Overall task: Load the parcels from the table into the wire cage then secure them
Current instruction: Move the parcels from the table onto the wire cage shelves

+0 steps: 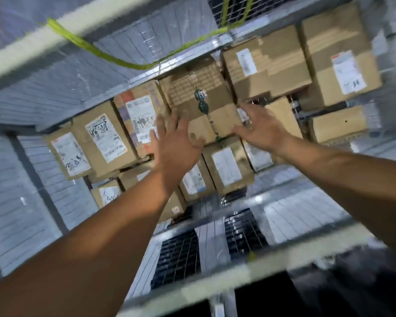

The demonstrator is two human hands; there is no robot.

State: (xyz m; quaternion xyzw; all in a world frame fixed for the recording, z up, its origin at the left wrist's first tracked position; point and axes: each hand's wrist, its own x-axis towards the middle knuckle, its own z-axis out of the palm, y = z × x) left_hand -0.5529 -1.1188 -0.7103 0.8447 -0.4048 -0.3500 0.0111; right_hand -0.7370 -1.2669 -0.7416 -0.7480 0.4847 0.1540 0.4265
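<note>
Head view: the left hand (174,138) and right hand (263,126) are pressing a box (201,104) between them inside the cage (55,88), both grips wide.

The left forearm (101,236) is stretched forward from the lower left corner and the right forearm (352,170) from the right edge, so that the 2 converge toward the middle. The left hand (174,138) is shown with its back to the camera, its fingers (167,120) straight, slightly spread and pointed away. The right hand (262,128) is turned palm inward, its thumb (239,131) stretched toward the left hand; the 2 hands are set apart at a similar height.
</note>
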